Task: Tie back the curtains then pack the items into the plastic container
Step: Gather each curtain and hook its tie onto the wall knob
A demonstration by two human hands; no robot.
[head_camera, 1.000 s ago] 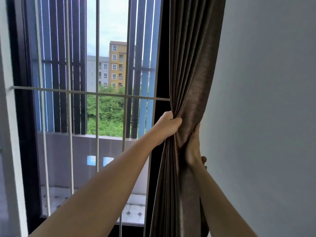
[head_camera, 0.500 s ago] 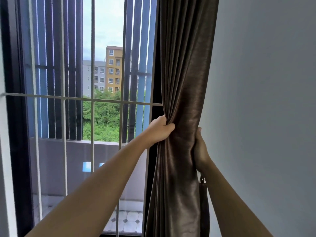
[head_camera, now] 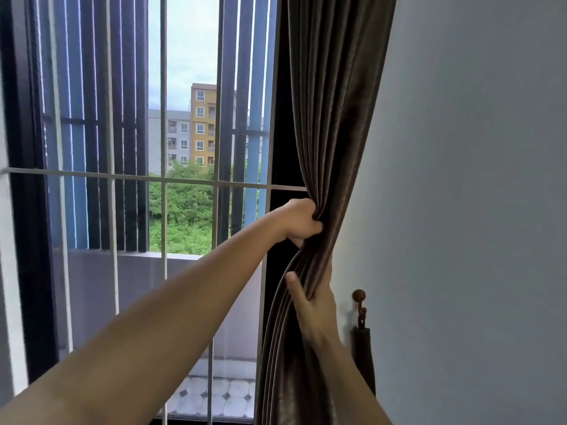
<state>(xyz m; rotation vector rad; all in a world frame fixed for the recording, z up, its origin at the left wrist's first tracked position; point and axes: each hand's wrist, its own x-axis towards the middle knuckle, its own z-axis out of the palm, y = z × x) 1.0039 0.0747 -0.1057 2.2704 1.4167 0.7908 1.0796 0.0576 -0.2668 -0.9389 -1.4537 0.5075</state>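
Curtain (head_camera: pixel 331 118) bunched in left hand (head_camera: pixel 299 220); right hand (head_camera: pixel 313 302) has dropped lower, seemingly gripping folds, baring hook (head_camera: pixel 359 297)

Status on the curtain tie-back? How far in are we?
Early. Done: the curtain is drawn off the window and bunched against the wall. In hand: the left hand grips the gathered folds, and the right hand holds them lower down. Left: the tie-back strap hangs unused from the wall hook, not around the curtain. No container or items in view, so packing is not started.
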